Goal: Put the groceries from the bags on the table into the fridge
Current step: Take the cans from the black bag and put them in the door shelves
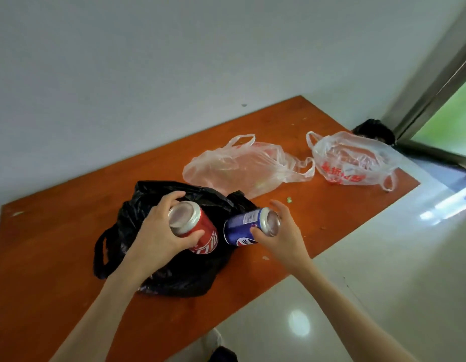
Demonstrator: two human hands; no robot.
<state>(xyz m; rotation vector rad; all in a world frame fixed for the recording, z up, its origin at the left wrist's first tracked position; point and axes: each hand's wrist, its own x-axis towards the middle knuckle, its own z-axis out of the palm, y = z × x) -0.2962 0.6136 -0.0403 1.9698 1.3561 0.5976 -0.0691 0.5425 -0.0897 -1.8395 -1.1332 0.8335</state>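
My left hand (158,231) grips a red cola can (198,231) by its top end, held tilted above the black plastic bag (179,273). My right hand (281,236) holds a blue cola can (242,228) on its side, just right of the red one. The black bag lies crumpled on the orange table (57,244), its handles spread to the left. Two thin clear bags lie further back: a flat one (239,168) in the middle and one with red print (352,160) at the right. The fridge is out of sight.
A white wall runs behind the table. A dark object (375,129) sits at the table's far right corner by a window frame (435,84). Glossy white floor tiles (383,283) lie to the right of the table edge. Small crumbs dot the tabletop.
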